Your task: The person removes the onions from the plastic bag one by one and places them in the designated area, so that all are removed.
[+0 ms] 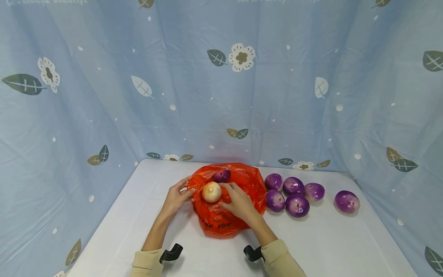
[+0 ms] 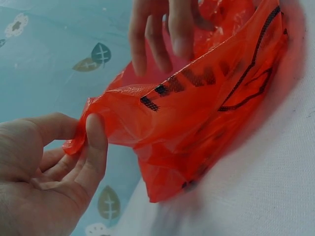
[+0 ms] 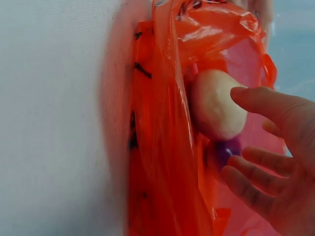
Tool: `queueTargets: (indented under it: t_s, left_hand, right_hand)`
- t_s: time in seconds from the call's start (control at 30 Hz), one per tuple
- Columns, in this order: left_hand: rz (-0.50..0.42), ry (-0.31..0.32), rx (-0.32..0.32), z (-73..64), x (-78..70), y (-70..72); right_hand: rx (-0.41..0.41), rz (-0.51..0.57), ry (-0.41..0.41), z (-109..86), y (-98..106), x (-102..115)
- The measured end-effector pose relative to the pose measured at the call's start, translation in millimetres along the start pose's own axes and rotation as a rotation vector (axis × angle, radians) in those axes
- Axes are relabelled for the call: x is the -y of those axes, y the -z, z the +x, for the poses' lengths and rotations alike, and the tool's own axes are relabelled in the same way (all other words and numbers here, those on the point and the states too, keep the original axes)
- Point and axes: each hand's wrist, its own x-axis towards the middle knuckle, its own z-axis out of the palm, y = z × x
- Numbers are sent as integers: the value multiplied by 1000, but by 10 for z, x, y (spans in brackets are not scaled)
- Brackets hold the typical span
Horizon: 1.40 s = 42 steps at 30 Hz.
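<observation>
A red plastic bag with black lettering lies opened on the white table. My left hand pinches the bag's left rim between thumb and fingers, as the left wrist view shows. Inside the bag sits a cream-coloured, round, fruit-like thing, with a purple round one just behind it. My right hand is over the bag opening, fingers spread. In the right wrist view, the thumb tip overlaps the cream-coloured thing and the other fingers stand apart from it.
To the right of the bag, several glossy purple round fruit-like things lie grouped on the table. One more purple one lies farther right, by itself. A blue patterned curtain surrounds the table's back and sides.
</observation>
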Motion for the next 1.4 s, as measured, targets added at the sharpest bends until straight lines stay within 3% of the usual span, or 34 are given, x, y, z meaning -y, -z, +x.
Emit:
queueTargets:
  t_s: [0.2, 0.63, 1.4]
  left_hand:
    - [1, -4, 1, 1, -5, 1]
    - [-2, -6, 3, 13, 4, -15]
    - [4, 11, 13, 4, 6, -23]
  right_hand:
    - [-15, -7, -4, 105, -36, 72]
    - [39, 1, -109, 215, -153, 131]
    - [7, -13, -122, 282, -301, 171]
